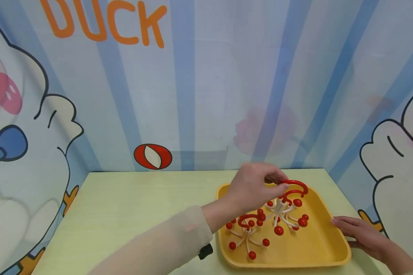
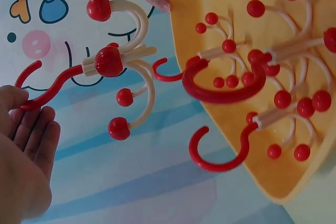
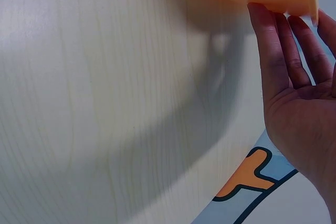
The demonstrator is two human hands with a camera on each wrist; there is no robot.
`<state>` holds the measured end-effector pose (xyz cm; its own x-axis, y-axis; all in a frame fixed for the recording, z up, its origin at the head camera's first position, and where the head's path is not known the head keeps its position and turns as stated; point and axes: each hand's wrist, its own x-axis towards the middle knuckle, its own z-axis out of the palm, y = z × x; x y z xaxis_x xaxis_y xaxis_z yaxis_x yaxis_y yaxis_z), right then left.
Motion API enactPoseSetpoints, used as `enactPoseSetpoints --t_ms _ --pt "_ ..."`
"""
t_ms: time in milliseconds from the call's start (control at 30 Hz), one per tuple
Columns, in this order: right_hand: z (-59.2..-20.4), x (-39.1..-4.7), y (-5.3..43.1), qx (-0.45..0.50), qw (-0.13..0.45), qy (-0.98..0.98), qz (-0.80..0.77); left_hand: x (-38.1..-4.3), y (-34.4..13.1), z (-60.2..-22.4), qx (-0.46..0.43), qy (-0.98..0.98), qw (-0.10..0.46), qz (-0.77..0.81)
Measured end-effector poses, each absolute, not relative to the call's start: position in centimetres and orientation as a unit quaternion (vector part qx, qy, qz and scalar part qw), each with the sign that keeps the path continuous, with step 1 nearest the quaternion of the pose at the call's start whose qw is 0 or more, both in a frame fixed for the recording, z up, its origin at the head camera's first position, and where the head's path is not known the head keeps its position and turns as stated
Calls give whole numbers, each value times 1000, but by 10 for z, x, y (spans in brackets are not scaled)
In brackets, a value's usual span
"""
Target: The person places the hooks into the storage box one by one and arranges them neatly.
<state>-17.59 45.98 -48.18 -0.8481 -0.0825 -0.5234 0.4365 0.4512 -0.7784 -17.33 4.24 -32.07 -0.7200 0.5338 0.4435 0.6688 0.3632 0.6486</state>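
Note:
In the left wrist view my left hand pinches the red curved hook of a hook hanger between thumb and fingers. White curved arms with red ball tips spread from its ribbed stem. In the head view the left hand is above the far part of a yellow tray. Several similar hook hangers lie in the tray, on its left and middle. My right hand touches the tray's right rim with mostly straight fingers; its fingertips meet the wall in the right wrist view.
The tray stands on a pale wood-grain table, toward its right side. Behind and beside the table hangs a blue striped cloth with cartoon ducks. A dark band shows at the left wrist.

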Motion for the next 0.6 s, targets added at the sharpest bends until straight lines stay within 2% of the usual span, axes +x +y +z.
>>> enactPoseSetpoints --t_ms 600 --pt "-484 -175 454 123 245 821 -500 -169 86 -351 -311 -832 6 -459"
